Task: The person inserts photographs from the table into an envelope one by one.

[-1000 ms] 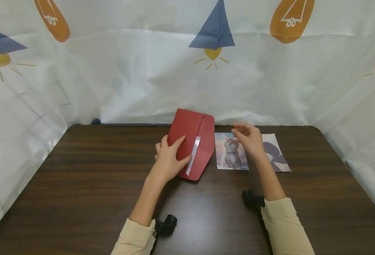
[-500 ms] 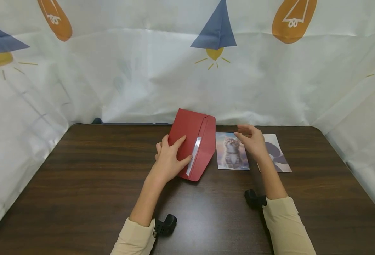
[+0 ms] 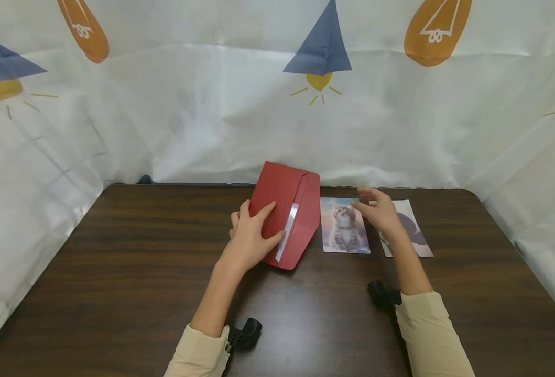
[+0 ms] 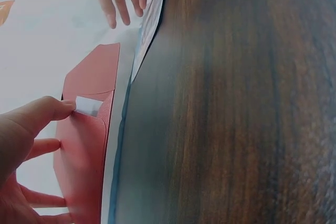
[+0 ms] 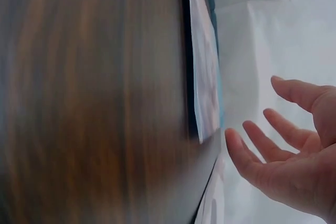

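Observation:
A red envelope (image 3: 277, 201) lies tilted on the dark table with its flap unfolded to the right. A white strip (image 3: 287, 230) shows at its opening. My left hand (image 3: 249, 235) rests on the envelope with spread fingers, thumb touching near the white strip; in the left wrist view the fingertips (image 4: 65, 202) press the red paper. My right hand (image 3: 381, 212) hovers with relaxed fingers and nothing in them, partly above a kitten picture card (image 3: 345, 230). A second card with a grey-purple shape (image 3: 414, 230) lies right of it, partly covered by the right hand and forearm.
The brown wood-grain table (image 3: 131, 272) ends at a white printed curtain (image 3: 187, 104) behind. Black wrist cameras sit on the left wrist (image 3: 245, 334) and the right wrist (image 3: 383, 294).
My right hand has drifted right and slightly toward me, uncovering more of the kitten card. My left hand has kept its place on the envelope. The head view has shifted slightly.

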Demonstrator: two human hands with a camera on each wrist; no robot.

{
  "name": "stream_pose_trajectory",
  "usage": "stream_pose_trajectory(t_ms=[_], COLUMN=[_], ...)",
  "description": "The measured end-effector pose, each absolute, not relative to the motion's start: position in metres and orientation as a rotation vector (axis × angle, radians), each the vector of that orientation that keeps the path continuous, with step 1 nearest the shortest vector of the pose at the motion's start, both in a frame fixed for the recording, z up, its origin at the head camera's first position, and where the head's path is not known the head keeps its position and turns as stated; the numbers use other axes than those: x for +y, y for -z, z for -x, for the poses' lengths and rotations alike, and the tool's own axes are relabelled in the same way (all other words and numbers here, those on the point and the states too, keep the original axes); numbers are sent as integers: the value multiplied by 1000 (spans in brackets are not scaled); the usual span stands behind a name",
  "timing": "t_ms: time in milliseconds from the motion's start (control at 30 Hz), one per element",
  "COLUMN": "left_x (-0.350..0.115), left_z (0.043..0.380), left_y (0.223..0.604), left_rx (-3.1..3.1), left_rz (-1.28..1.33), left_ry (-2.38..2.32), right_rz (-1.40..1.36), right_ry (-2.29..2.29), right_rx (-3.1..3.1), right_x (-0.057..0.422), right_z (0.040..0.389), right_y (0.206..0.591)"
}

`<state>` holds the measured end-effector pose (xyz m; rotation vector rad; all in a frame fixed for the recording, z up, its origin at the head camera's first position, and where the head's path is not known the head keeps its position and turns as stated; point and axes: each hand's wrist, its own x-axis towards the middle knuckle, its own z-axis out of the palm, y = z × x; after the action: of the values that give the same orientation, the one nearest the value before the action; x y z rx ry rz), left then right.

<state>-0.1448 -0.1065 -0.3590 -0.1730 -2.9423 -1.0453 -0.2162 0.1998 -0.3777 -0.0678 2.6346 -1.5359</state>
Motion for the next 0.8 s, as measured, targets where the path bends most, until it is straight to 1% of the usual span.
stream_pose_trajectory(t_ms=[300,800], left_x=[-106,-106], left_z=[143,143], left_y=[357,357], left_rx=[-2943,-2941], left_rz=[176,175], left_ry=[1030,1025], right_rz=[106,55], right_ry=[1463,1321], right_rx=[2620,2641], right_x=[207,208], right_z=[224,240], right_y=[373,377])
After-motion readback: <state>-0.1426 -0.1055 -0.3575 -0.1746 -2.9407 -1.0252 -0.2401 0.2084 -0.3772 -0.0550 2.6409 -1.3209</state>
